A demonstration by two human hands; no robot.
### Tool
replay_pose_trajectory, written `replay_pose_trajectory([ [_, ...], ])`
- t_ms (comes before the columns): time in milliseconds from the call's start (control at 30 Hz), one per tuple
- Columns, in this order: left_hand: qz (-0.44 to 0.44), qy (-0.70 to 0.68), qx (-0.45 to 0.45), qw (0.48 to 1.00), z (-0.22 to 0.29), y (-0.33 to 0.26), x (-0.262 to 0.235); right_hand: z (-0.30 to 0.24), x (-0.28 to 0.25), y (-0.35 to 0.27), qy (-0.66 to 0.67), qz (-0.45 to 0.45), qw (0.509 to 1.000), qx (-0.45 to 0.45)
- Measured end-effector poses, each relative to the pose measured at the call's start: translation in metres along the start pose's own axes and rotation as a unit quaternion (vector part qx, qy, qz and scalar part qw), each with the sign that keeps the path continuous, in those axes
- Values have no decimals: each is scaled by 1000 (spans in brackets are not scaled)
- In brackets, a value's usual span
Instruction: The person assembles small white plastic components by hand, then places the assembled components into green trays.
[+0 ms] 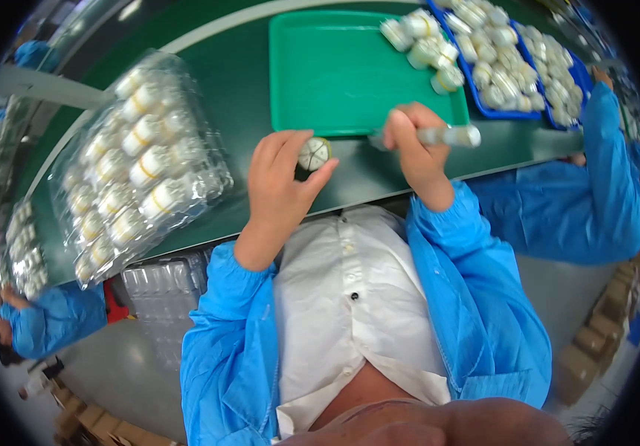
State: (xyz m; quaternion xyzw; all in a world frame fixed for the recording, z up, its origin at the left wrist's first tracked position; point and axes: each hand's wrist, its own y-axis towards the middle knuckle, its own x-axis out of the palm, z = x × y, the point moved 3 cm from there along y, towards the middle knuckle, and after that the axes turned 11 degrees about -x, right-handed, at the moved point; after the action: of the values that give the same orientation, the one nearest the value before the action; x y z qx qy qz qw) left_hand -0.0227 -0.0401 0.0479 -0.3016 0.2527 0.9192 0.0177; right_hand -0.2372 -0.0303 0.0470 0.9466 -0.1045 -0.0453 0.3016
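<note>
Near the front edge of the table, my left hand [277, 178] curls its fingers and thumb around a short white cylindrical part [314, 154]. The part's round end faces up and shows dark lines meeting at the centre, with a yellowish band at the side. To the right of it, my right hand [418, 152] is closed around a whitish pen-like tool [454, 136]. The tool's thicker end sticks out to the right; its other end points toward the left hand and is blurred. The two hands are apart. Just beyond them lies a green tray [327, 74].
Several white parts [425, 44] sit at the tray's right end. Blue trays [509, 113] full of similar parts stand further right. On the left is a clear plastic tray [212, 167] of banded parts. Co-workers in blue [558, 204] sit close on the right and at left.
</note>
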Motion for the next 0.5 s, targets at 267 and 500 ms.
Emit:
replay_pose_trajectory([
  [267, -56, -39, 44, 997, -13, -14, 9, -15, 44, 8, 54, -46, 997, -26],
  [500, -31, -36, 28, 998, -21, -19, 12, -18, 61, -1, -16, -87, 996, 2],
])
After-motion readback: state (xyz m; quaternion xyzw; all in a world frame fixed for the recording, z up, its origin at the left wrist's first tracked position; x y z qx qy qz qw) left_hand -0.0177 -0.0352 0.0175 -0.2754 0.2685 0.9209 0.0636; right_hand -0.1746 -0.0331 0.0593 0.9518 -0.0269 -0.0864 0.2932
